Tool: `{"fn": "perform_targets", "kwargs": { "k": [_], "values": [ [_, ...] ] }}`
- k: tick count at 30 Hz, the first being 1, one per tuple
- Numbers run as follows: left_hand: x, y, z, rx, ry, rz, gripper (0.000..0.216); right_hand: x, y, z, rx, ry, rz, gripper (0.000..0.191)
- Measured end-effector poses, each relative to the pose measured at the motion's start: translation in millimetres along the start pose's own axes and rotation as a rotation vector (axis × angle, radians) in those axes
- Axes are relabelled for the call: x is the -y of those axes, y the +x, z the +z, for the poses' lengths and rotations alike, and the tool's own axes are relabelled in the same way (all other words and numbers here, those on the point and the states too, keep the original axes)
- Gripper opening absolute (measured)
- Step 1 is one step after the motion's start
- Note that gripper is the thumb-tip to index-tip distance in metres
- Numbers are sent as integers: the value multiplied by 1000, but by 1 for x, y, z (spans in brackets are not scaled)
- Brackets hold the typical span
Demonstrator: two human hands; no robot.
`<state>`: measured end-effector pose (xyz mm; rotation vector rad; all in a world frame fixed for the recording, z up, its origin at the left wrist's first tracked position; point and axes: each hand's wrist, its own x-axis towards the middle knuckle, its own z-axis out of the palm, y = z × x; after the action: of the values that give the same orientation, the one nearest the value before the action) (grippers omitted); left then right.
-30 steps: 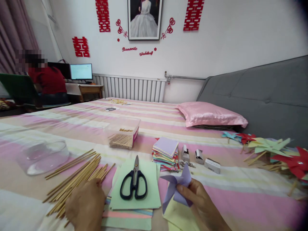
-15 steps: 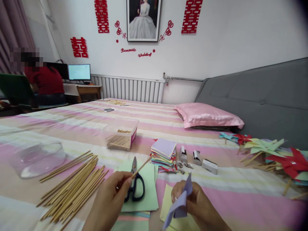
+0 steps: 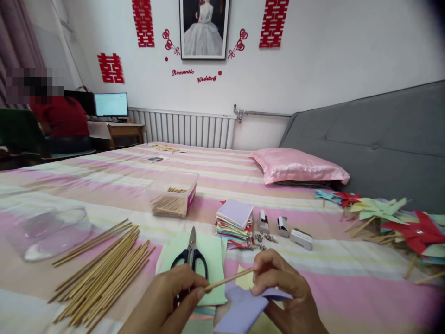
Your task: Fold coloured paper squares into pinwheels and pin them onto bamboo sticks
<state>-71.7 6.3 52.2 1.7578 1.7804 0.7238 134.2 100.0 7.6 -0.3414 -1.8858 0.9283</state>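
My left hand (image 3: 174,297) pinches a thin wooden stick (image 3: 229,279) between thumb and fingers. The stick points right, and its far end reaches the fingertips of my right hand (image 3: 285,287). That hand is closed on a purple paper pinwheel (image 3: 243,308) with folded blades; whether the stick touches its centre is hidden by the fingers. Beneath my left hand lie dark-handled scissors (image 3: 192,253) on green paper sheets (image 3: 217,260). Yellow paper (image 3: 245,279) shows under the pinwheel.
Loose sticks (image 3: 104,278) lie at left beside a clear plastic lid (image 3: 52,232). A clear box (image 3: 174,199) holds more sticks. Stacked coloured paper (image 3: 234,220), metal pins (image 3: 266,238) and small boxes (image 3: 301,239) sit mid-bed. Finished pinwheels (image 3: 385,208) line the right. A person (image 3: 59,116) sits far left.
My left hand has moved right and down with the stick, bringing its tip to my right hand. The pinwheel has turned from edge-on to flatter, its blades spreading left.
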Motion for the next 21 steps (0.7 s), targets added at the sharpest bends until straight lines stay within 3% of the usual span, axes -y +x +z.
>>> {"fn": "perform_targets", "kwargs": {
  "k": [12, 21],
  "values": [
    [-6, -1, -2, 17, -8, 16, 28, 1, 2, 1, -97, -175, -160, 24],
    [-7, -2, -2, 18, -17, 12, 27, 5, 3, 2, -139, -190, -153, 22]
  ]
}}
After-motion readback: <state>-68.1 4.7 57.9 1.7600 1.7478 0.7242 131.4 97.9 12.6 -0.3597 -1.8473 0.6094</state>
